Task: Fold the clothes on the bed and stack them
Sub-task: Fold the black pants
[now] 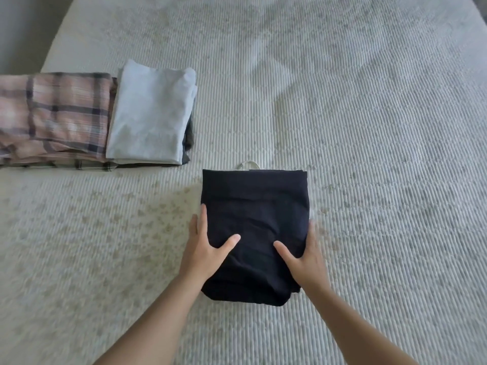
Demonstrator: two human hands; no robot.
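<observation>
Bed fills nearly whole view, w/ a strip of room at upper left.

Bed (342,114) has an off-white cover w/ fine ribbed/knit texture, ridges curving in wide arcs across the surface; faint quilted diamond creases near the middle. Scattered tan/beige flecks over the cover, densest at lower left & centre. Bed's left edge runs diagonally from top centre-left down to the left side. Beyond it, upper left corner, a plain grey area (23,27), floor or wall, can't tell which. Small darker sliver at top right corner, too little to identify. Light is soft & even, daylight-like, brighter toward upper middle; shadows weak.
</observation>
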